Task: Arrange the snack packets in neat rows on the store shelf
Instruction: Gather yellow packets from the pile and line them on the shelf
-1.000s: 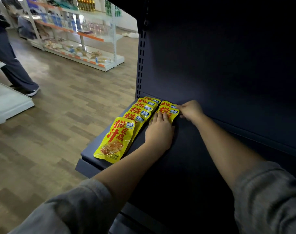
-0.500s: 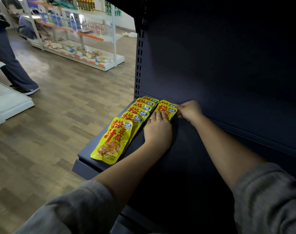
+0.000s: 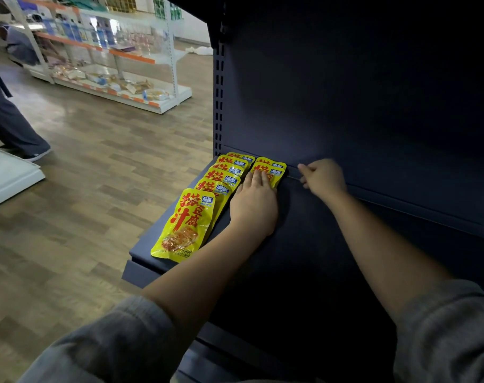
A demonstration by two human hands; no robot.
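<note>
Left hand [image 3: 253, 208] presses flat fingers [image 3: 258, 179] on the second-row packets [image 3: 268, 170], right of the first row [image 3: 207, 200]. Right hand [image 3: 322, 176], loosely curled, holds nothing. A careless withdrawal could skew them.

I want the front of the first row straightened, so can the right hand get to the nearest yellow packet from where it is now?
Probably not directly: the left arm lies between the right hand and that packet.
</note>
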